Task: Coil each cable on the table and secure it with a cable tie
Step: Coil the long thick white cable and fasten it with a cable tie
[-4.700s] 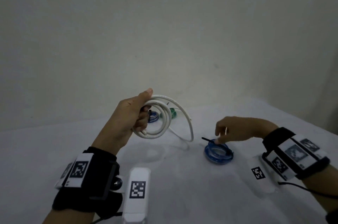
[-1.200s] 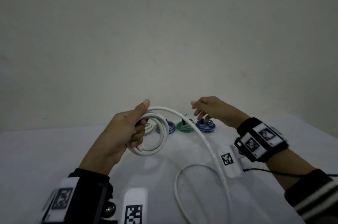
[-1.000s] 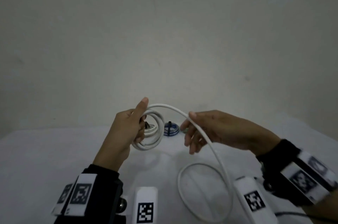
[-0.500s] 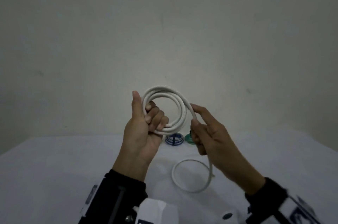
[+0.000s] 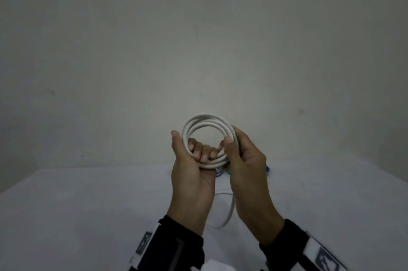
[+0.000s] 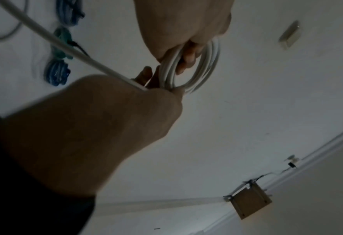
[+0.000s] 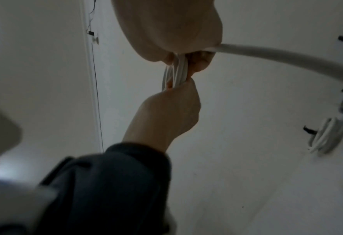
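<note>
White cable (image 5: 207, 121) coiled above white table (image 5: 88, 215), plain, possibly grey wall (image 5: 198, 38)

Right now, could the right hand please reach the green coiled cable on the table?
Probably not at once: the right hand pinches the white cable coil, and the green coiled cable lies beyond both hands.
</note>
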